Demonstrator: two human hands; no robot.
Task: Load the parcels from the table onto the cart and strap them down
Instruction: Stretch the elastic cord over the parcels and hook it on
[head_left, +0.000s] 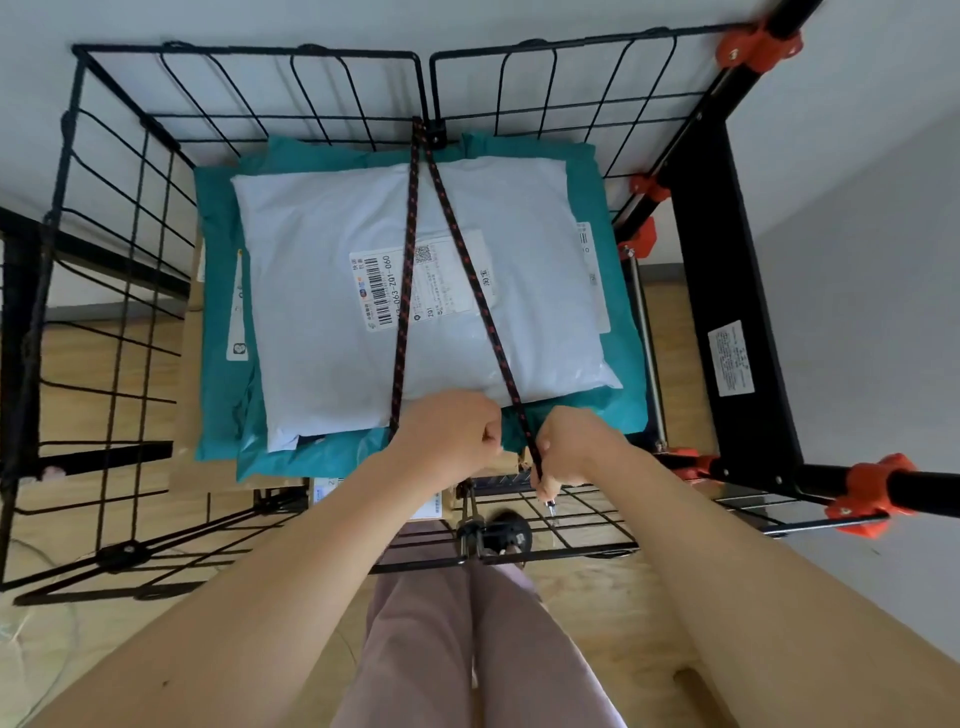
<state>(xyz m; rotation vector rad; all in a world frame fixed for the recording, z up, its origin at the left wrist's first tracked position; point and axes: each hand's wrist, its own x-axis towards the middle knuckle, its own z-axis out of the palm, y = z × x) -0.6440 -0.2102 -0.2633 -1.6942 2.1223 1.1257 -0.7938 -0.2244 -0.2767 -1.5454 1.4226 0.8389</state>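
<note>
A white parcel with a barcode label lies on top of teal parcels inside the black wire cart. A black cord with red flecks runs in two strands from the far wall of the cart across the white parcel toward me. My left hand is fisted round the left strand at the near edge of the parcels. My right hand grips the right strand, whose metal-tipped end hangs below the fist by the cart's near wire wall.
The cart's frame has a black post with orange clamps on the right and a handle bar reaching right. A cardboard box sits under the teal parcels. Wooden floor and my legs lie below; a grey wall stands behind.
</note>
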